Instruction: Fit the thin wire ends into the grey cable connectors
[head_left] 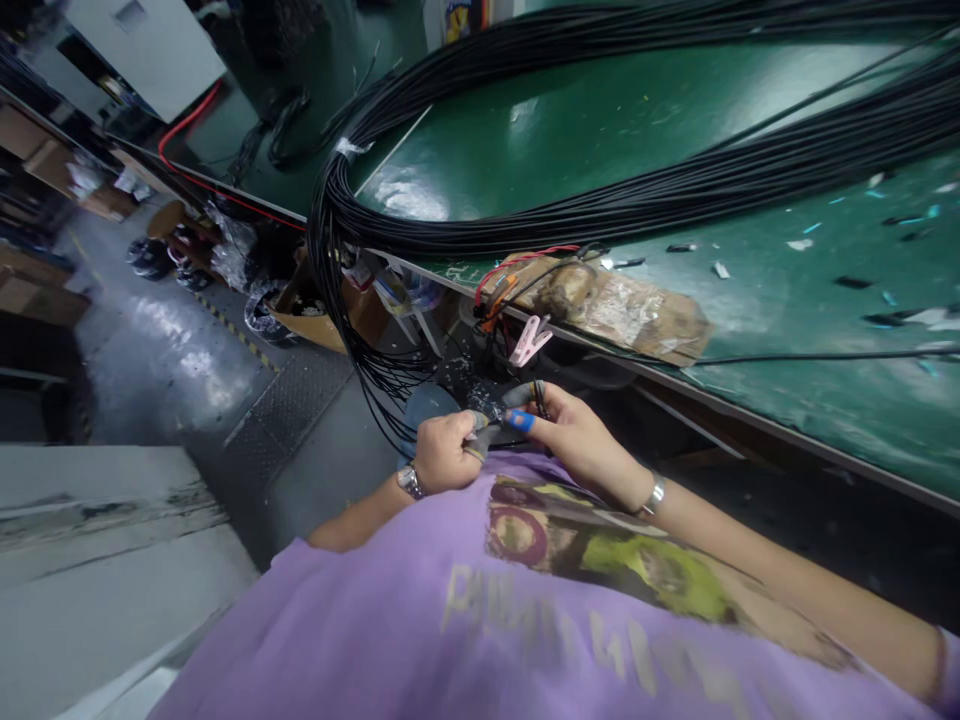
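Observation:
My left hand [448, 450], with a watch at its wrist, is closed just in front of the purple shirt, its grey-covered fingertips gripping a thin black cable. Loose ends of the black cable bundle [379, 375] hang off the bench edge and run down to this hand. Close by on the right, my right hand [589, 440] pinches a short stretch of black cable [540, 398] between finger and thumb. Blue tape wraps that thumb. The fingertips of both hands nearly meet, and the exact cable end between them is blurred.
On the green bench [480, 165] lies the long cable coil, with black and blue scraps at right. A taped cardboard piece [622, 310] and a pink clip [530, 341] sit at its edge. An open carton [330, 310] stands below; a white surface [112, 560] is at lower left.

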